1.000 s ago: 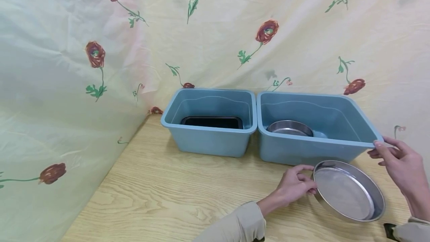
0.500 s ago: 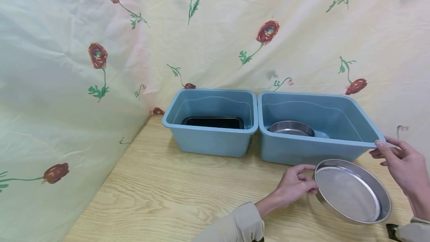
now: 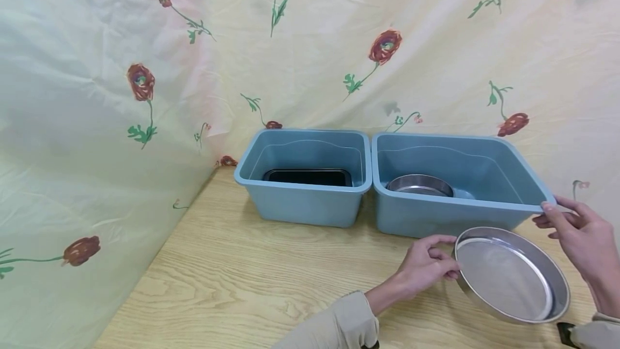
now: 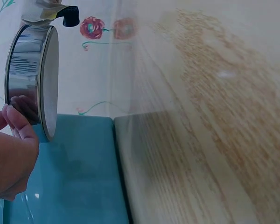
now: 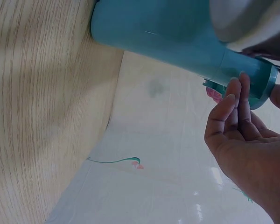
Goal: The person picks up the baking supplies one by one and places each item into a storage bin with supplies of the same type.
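Observation:
My left hand pinches the rim of a round metal cake pan, held tilted above the table in front of the right bin. The left wrist view has the pan edge-on, with the thumb and fingers at its side. At the front right corner of the right blue plastic bin, my right hand grips the rim, thumb on top and fingers beneath. The right wrist view shows those fingers under the bin's lip. Inside this bin lies another round metal pan, partly hidden by the front wall.
A second blue bin stands close on the left, holding a dark rectangular baking pan. Both bins sit on a wood-grain table against a flower-printed cloth that hangs behind and along the left side.
The cake pan in my left hand has swung slightly to the right. My right hand stays on the bin's corner, and both bins look unmoved.

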The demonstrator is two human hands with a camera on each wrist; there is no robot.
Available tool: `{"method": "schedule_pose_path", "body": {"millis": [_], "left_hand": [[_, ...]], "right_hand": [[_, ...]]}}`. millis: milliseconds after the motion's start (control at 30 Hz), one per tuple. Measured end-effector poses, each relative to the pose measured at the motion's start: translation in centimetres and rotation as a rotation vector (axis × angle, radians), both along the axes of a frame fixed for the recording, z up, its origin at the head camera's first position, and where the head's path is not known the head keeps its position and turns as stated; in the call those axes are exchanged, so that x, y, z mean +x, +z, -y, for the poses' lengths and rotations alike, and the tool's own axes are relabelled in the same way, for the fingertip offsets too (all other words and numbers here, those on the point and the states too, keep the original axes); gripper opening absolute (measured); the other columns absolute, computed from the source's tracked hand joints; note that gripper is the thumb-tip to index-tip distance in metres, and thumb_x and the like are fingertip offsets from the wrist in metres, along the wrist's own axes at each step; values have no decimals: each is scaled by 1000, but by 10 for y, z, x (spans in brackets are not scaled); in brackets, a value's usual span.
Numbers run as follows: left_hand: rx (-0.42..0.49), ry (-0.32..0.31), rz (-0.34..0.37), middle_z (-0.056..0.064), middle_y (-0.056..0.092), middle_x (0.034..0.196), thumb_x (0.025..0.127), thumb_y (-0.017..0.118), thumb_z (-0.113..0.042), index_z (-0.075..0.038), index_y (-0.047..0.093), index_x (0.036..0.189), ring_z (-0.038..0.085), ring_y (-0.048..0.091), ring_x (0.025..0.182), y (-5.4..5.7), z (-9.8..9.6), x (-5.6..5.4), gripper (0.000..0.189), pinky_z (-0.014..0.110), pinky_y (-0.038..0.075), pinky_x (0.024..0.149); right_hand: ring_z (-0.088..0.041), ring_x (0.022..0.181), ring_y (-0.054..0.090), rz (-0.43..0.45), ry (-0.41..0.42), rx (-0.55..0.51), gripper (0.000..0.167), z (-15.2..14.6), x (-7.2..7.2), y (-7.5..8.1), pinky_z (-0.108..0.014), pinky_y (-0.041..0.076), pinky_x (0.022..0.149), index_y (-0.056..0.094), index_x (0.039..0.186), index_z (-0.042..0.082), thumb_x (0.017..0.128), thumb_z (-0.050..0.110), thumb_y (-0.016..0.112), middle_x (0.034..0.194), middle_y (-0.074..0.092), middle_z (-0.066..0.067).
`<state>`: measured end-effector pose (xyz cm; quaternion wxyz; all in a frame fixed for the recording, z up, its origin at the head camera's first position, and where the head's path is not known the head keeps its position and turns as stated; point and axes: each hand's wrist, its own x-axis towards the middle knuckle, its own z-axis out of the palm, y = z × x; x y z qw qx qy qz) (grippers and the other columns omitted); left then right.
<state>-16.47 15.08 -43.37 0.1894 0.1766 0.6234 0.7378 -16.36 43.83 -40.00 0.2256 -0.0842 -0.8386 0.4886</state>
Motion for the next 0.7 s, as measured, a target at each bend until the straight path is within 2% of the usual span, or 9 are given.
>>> {"method": "schedule_pose_path", "body": {"millis": [400,533,700], "left_hand": [[14,-28,-35,9,73,78,89,69,12,-3,65,134,2,63,61,14,8,-5,48,21,57,67],[28,-37,-36,6,72,77,90,68,12,-3,65,134,2,63,61,17,10,-6,47,21,57,67],[42,-41,-24,9,73,78,90,68,13,-3,65,134,3,63,61,21,12,-6,47,22,58,68]], "right_hand": [[11,65,61,-3,5,-22,28,2,1,3,-10,45,55,52,110,46,108,18,57,76,64,31],[11,65,60,7,2,-27,29,5,2,3,-10,44,55,52,111,45,108,16,56,76,63,30],[11,65,60,5,5,-26,30,6,2,5,-10,44,55,52,110,45,108,15,56,76,63,30]]}}
